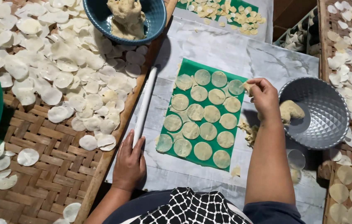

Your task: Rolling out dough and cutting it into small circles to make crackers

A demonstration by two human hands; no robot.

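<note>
**Inspector:** Firstly, the work surface. What lies at centre?

**Assistant:** A green rectangular sheet (203,114) on a pale marbled board (225,49). It carries rows of thin round dough discs (208,131), flat, many touching their neighbours. No label or sign shows on anything in view.

**Inspector:** Right hand?

**Assistant:** The right hand (263,98) is at the sheet's upper right corner, forearm running up from the lower edge of the picture. Its fingers are pinched narrowly on a small scrap of dough (247,87), held just beside the corner disc.

**Inspector:** Left hand?

**Assistant:** The left hand (129,164) lies palm down on the board's left margin, fingers extended, not closed on anything. Its fingertips touch the lower end of a white rolling pin (145,105), which lies slantwise along the board's left edge, left of the sheet.

**Inspector:** Containers?

**Assistant:** A blue bowl (153,23) at top, holding a lump of dough (126,16). A grey faceted bowl (323,112) right of the hand, with a smaller dough lump (291,111) at its left side. Loose dough trimmings (248,132) lie between the sheet and that bowl.

**Inspector:** Surroundings?

**Assistant:** A woven tray (51,178) on the left, spread with pale dried discs (66,72), many overlapping. A second green sheet (219,3) at the top holds yellowish pieces.
</note>
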